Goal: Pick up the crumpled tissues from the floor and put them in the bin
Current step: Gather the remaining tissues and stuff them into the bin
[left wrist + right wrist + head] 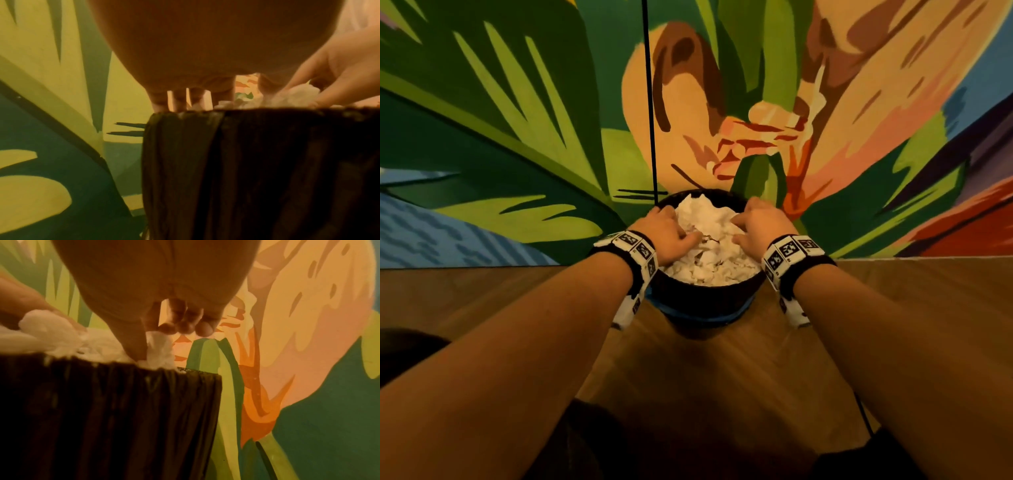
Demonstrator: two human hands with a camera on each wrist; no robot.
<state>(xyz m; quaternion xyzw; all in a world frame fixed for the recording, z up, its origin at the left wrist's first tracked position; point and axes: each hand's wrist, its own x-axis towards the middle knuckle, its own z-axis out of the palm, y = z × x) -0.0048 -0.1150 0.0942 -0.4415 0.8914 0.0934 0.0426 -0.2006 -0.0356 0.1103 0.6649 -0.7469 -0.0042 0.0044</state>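
Observation:
A round bin [705, 301] with a black liner stands on the floor against the wall, heaped over its rim with white crumpled tissues [709, 233]. My left hand [667, 229] rests on the left side of the heap, and its fingers [179, 100] reach down to the rim of the bin [246, 162]. My right hand [760, 226] lies on the right side of the heap. Its thumb pushes into the tissues [61, 340] and its loosely bent fingers [185, 326] touch the top of a lump above the bin [102, 410]. Neither hand lifts anything.
A painted mural wall [517, 137] rises directly behind the bin, with a thin black cable [650, 102] running down it to the rim. Wooden floor [517, 308] spreads to both sides and in front. A dark cord [863, 414] lies on the floor at the right.

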